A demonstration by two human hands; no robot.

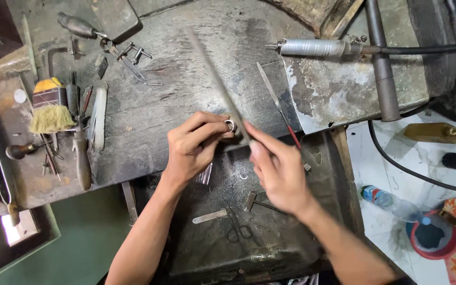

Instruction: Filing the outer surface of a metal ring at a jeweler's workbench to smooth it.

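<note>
Head view, frame centre: my left hand (193, 145) pinches a small silver ring (230, 125); my right hand (278, 166) grips a blurred file (217, 79) against it. Filing looks unfinished.

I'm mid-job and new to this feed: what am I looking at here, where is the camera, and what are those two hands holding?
There is one view, from a camera on the person's head, looking down at a worn workbench. No machine: two bare hands. The left hand pinches a small metal ring. The right hand holds a long file, blurred with motion, against it. A second file with a red handle lies nearby. To the left lie a yellow brush and small tools; below the hands, scissors.
</note>
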